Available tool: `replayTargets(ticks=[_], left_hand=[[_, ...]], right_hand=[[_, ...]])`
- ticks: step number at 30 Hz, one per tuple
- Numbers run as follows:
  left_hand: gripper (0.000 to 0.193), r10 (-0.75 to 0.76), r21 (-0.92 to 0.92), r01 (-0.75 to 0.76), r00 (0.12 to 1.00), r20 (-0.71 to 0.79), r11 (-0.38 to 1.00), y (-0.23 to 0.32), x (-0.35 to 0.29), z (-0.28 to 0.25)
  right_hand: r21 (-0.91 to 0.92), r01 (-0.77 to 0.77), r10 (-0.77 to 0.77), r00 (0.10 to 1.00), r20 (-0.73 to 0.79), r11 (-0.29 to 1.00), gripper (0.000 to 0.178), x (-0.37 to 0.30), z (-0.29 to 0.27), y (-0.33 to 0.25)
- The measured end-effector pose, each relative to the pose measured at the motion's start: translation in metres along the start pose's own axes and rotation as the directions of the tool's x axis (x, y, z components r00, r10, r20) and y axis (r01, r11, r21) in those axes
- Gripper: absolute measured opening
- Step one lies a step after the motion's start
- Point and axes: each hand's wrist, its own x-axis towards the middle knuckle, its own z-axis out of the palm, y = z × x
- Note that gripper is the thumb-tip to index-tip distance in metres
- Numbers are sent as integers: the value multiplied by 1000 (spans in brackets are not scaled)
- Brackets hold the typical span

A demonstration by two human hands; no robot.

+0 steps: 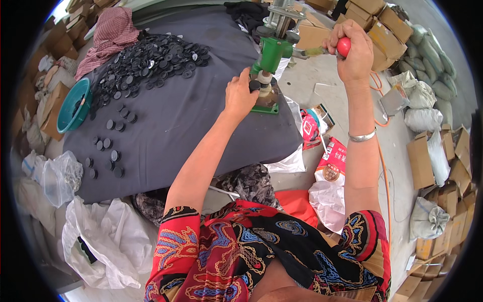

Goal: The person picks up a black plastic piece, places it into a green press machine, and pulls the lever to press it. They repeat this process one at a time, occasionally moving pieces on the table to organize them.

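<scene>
Both hands are on the green hand press (271, 55) at the far edge of the dark grey cloth (191, 121). From here I see my right hand (352, 50) clenched around the press lever's red knob (343, 46), raised to the right of the press head. My left hand (240, 94) rests at the press base, fingertips pinching a black round disc (255, 85) just beside the die. More black discs (151, 58) lie heaped to the left, near a teal bowl (70, 108).

Stacked brown cartons (382, 25) sit at one o'clock; more flat cartons (443, 161) at three. A red-and-white printed bag (332, 163) lies near centre, a pink packet (309, 126) just above it.
</scene>
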Motion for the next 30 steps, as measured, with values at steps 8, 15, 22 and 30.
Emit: replayTargets(ticks=[8, 15, 22, 30], left_hand=[[73, 19, 1, -19, 1000, 25, 1000, 0, 16, 17], [76, -94, -47, 98, 992, 85, 994, 6, 22, 24], [75, -84, -123, 92, 994, 64, 988, -2, 18, 23], [58, 57, -11, -60, 983, -176, 998, -12, -49, -67]], right_hand=[[-42, 24, -23, 1000, 12, 999, 20, -7, 4, -2], [-70, 34, -35, 999, -16, 997, 19, -10, 3, -2], [-49, 145, -141, 988, 68, 988, 23, -43, -1, 17], [-228, 411, -395, 912, 113, 883, 14, -141, -4, 77]])
